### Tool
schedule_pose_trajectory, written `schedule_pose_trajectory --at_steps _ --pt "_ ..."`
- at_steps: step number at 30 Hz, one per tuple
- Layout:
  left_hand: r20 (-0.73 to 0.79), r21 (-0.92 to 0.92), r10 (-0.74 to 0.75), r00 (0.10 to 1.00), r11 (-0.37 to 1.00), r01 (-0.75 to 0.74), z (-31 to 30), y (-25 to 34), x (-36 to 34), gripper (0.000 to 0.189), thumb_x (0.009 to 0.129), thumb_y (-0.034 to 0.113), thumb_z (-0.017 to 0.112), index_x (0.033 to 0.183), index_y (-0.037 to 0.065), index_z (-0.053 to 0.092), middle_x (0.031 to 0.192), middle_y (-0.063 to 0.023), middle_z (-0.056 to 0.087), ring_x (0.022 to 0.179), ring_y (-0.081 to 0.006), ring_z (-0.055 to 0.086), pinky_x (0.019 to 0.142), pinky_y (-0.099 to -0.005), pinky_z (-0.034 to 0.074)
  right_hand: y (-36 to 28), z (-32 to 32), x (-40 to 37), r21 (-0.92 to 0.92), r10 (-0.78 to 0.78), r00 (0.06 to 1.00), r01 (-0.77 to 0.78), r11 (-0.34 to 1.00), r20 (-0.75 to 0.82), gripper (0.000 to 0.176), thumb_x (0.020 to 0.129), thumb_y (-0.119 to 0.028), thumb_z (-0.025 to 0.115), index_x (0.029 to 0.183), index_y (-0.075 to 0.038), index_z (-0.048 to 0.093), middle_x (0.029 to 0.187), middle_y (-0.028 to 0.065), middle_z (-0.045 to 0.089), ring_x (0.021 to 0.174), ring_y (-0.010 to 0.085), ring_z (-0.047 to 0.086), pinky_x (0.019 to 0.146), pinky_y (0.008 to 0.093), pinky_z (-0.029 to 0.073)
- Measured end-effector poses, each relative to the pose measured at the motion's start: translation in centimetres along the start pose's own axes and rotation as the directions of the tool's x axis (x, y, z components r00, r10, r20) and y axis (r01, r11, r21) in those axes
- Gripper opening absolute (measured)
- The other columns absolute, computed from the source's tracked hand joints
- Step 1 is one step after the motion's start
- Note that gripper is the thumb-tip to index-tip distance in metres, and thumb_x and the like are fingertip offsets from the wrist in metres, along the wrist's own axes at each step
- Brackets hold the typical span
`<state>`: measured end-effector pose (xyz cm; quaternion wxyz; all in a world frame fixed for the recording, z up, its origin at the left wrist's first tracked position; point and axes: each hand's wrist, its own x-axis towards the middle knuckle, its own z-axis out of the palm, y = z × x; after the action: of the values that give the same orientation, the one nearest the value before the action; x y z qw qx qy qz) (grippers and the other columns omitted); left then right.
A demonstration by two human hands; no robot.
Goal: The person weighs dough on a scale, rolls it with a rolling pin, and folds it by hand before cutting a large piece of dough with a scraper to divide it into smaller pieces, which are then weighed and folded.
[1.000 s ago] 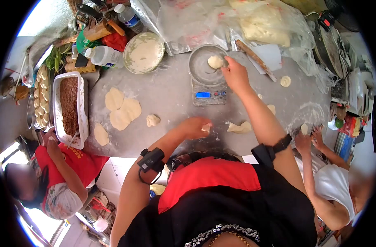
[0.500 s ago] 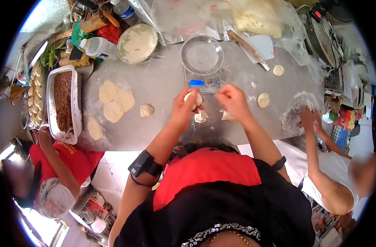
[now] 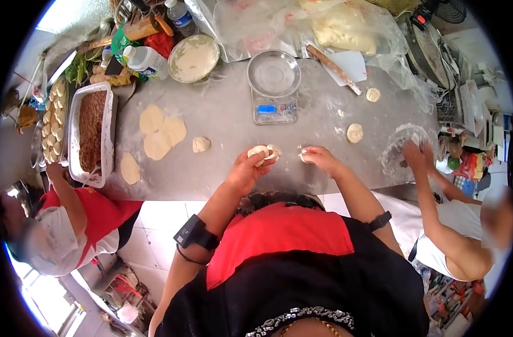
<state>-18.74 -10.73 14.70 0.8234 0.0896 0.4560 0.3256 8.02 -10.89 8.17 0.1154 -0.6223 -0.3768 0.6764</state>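
Observation:
Near the middle of the metal table, my left hand (image 3: 246, 172) is closed round a pale dough piece (image 3: 257, 154). Another dough lump (image 3: 273, 151) touches it on the right; whether my fingers hold that one too is unclear. To the right, my right hand (image 3: 323, 159) has its fingers pinched on a small bit of dough (image 3: 304, 154). Beyond both hands stands a digital scale (image 3: 274, 115) with a round metal pan (image 3: 274, 73) on top. A dough ball (image 3: 201, 144) lies to the left, and a round dough piece (image 3: 355, 133) to the right.
Flat dough rounds (image 3: 157, 130) and a white tub of brown filling (image 3: 109, 135) are at the left. A floury bowl (image 3: 193, 58) and a rolling pin (image 3: 334, 68) lie at the back. A co-worker's hands (image 3: 417, 154) are at the right; another person (image 3: 77, 224) stands at the left.
Both hands have moved down, away from the scale, which now shows fully. My left hand's dough is beside the other lump. My right hand has come down to the table with its fingers pinched.

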Motion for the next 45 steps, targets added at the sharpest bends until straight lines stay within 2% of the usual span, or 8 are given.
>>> schedule_pose_trajectory --at_steps 4,7,13,19,25,31,38,45 --pt "-0.027 0.037 0.064 0.998 0.997 -0.063 -0.6 -1.5 0.6 0.026 0.09 0.018 0.054 0.113 0.006 0.052 0.104 -0.0048 0.059 0.089 -0.0167 0.059 0.073 -0.028 0.048 0.8 0.3 -0.3 0.387 0.02 0.979 -0.098 0.917 0.201 0.022 0.082 -0.02 0.058 0.094 -0.002 0.063 0.115 0.0145 0.056 0.109 0.0148 0.048 0.093 0.026 0.036" --pt "-0.053 0.113 0.063 0.997 0.992 -0.056 -0.6 -1.8 1.0 0.027 0.09 0.021 0.054 0.114 0.007 0.052 0.1 -0.0037 0.058 0.083 -0.0155 0.058 0.072 -0.028 0.046 0.8 0.2 -0.6 0.084 -0.357 0.878 0.349 0.933 0.32 0.016 0.081 -0.018 0.06 0.088 -0.004 0.063 0.115 0.0133 0.057 0.109 0.0167 0.048 0.093 0.0273 0.036" --pt "-0.08 0.049 0.016 0.997 0.999 -0.012 -0.6 -0.8 0.7 0.024 0.09 0.023 0.055 0.109 0.01 0.05 0.091 -0.0034 0.057 0.076 -0.0144 0.056 0.062 -0.0264 0.044 -6.2 5.0 -5.6 -0.694 -0.522 0.851 0.339 0.636 -0.063 0.018 0.078 -0.015 0.058 0.068 -0.001 0.055 0.106 0.0182 0.059 0.118 0.0249 0.046 0.093 0.0307 0.036" --pt "-0.1 0.063 0.071 0.992 0.996 -0.065 -0.3 -0.9 0.5 0.024 0.089 0.027 0.054 0.106 0.01 0.051 0.085 -0.0035 0.055 0.069 -0.0137 0.052 0.058 -0.0258 0.042 -6.3 4.9 -4.7 0.421 -0.376 0.906 0.269 0.866 0.194 0.012 0.078 -0.011 0.056 0.068 -0.004 0.054 0.109 0.0122 0.06 0.101 0.0202 0.054 0.08 0.033 0.043" --pt "0.031 -0.059 0.04 0.999 0.998 -0.038 0.2 -0.7 0.2 0.026 0.089 0.031 0.056 0.106 0.013 0.053 0.085 -0.0018 0.056 0.071 -0.0121 0.051 0.057 -0.0249 0.04 -9.0 7.1 -6.0 0.239 -0.337 0.927 0.294 0.926 0.167 0.006 0.075 -0.005 0.059 0.08 -0.001 0.057 0.108 0.0067 0.057 0.084 0.0132 0.056 0.075 0.0271 0.046" --pt "0.097 0.3 0.13 0.987 0.941 -0.153 1.2 -0.5 -0.2 0.032 0.088 0.022 0.058 0.113 0.005 0.049 0.092 -0.0062 0.059 0.078 -0.0144 0.056 0.068 -0.0281 0.047 -9.4 7.8 -5.6 -0.226 -0.592 0.805 0.584 0.78 0.038 0.012 0.08 -0.007 0.06 0.088 0.003 0.062 0.093 0.0047 0.059 0.077 0.0082 0.056 0.066 0.0249 0.046" --pt "0.118 -0.015 0.096 0.988 0.995 -0.095 0.5 1.4 -0.4 0.039 0.087 0.014 0.055 0.123 0.005 0.043 0.106 -0.013 0.06 0.094 -0.0216 0.06 0.077 -0.0345 0.051 -9.1 6.7 -4.5 0.256 -0.424 0.89 0.454 0.853 -0.167 0.021 0.08 -0.01 0.065 0.096 0.002 0.063 0.093 0.0046 0.058 0.084 0.0113 0.056 0.071 0.0252 0.047" --pt "0.098 -0.12 0.054 0.994 0.992 -0.042 2.6 2.0 -0.7 0.032 0.085 0.018 0.058 0.114 0.008 0.05 0.101 -0.0086 0.061 0.09 -0.0194 0.061 0.073 -0.0336 0.05 -10.2 9.6 -4.7 -0.178 -0.657 0.718 0.632 0.754 -0.23 0.019 0.08 -0.01 0.066 0.095 0.0 0.064 0.111 0.0114 0.055 0.087 0.02 0.06 0.074 0.0307 0.051"
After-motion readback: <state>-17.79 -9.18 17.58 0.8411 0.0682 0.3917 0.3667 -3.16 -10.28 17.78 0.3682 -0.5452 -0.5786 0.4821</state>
